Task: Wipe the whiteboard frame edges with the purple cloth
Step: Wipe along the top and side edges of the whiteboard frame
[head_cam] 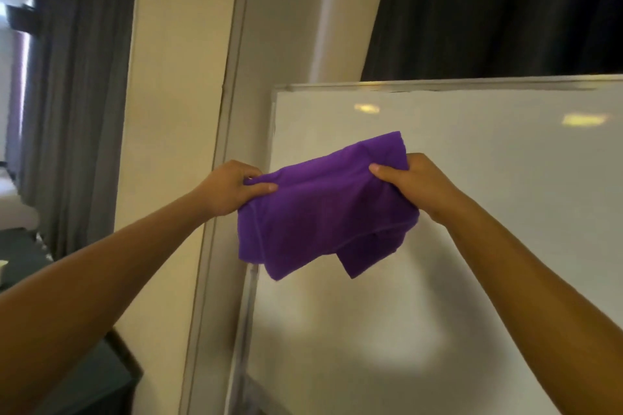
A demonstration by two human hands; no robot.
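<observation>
A purple cloth (323, 209) hangs folded and slack in front of the whiteboard (472, 212), held up between both hands. My left hand (232, 187) pinches its left corner, level with the board's left frame edge (251, 296). My right hand (414, 184) grips its right side over the white surface. The board's silver top frame edge (438, 86) runs across above the cloth. Part of the left frame is hidden behind the cloth.
A cream wall (175, 145) with a vertical trim strip (222, 145) stands left of the board. Dark curtains (505, 10) hang behind the board, and grey curtains (77, 94) at the far left. A dark piece of furniture (101, 381) sits at the lower left.
</observation>
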